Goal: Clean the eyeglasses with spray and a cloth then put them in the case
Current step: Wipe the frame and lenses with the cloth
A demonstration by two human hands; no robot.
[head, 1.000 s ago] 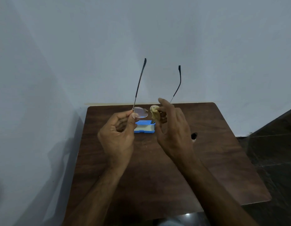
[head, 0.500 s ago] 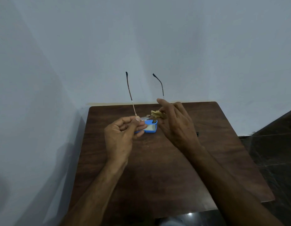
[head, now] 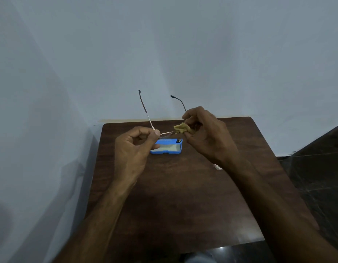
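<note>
Head view: eyeglasses [head: 165, 133] held above wooden table [head: 173, 196], temples pointing up; left hand [head: 135, 149] pinches frame at one temple hinge; right hand [head: 208, 137] pinches yellow cloth [head: 180, 128] folded over opposite lens; blue case [head: 166, 148] on table just below. Wiping step, likely: light pressure; brace frame near rubbed lens; avoid twisting thin temples.

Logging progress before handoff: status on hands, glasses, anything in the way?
Left hand pinches eyeglasses at one frame corner. Right hand pinches cloth against the other side. Case open on table beneath, unobstructed.
</note>
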